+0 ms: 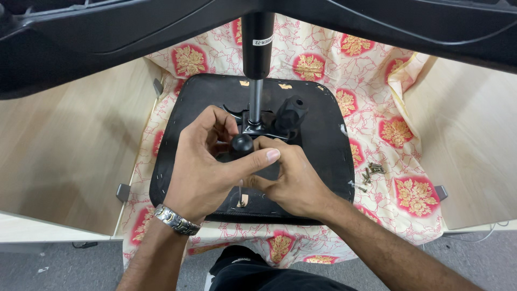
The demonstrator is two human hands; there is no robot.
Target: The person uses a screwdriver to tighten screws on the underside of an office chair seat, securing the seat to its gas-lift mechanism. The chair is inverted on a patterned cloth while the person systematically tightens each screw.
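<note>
An upturned black chair seat point(323, 129) lies on a patterned cloth, with its metal mechanism and a gas-lift cylinder point(257, 48) standing up from the middle. My left hand point(207, 161), with a metal watch on the wrist, curls around a round black knob point(242, 143) at the mechanism's near side. My right hand point(288, 178) is pressed against the left, its fingertips at the same knob and the lever under it. A second black knob point(291, 112) sticks up to the right of the cylinder.
Several loose screws point(371, 173) lie on the cream and red floral cloth point(398, 134) right of the seat. Light wood tabletops point(64, 161) flank the cloth. The black chair base's legs point(107, 37) stretch across the top of the view.
</note>
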